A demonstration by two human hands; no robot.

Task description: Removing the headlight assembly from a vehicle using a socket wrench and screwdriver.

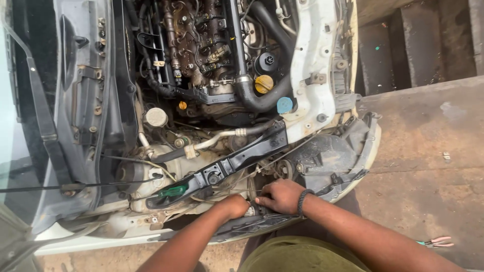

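Both hands meet at lower centre of the frame. The right hand (280,195) lies flat, fingers pressed together on the front panel (262,220). The left hand (236,205) appears fisted; its grip is hidden. The green-handled screwdriver (172,191) lies left, nearer the left hand, long axis left-right.

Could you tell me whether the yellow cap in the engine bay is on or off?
On. The yellow cap sits seated on its filler neck beside the black hose, with no open hole showing.
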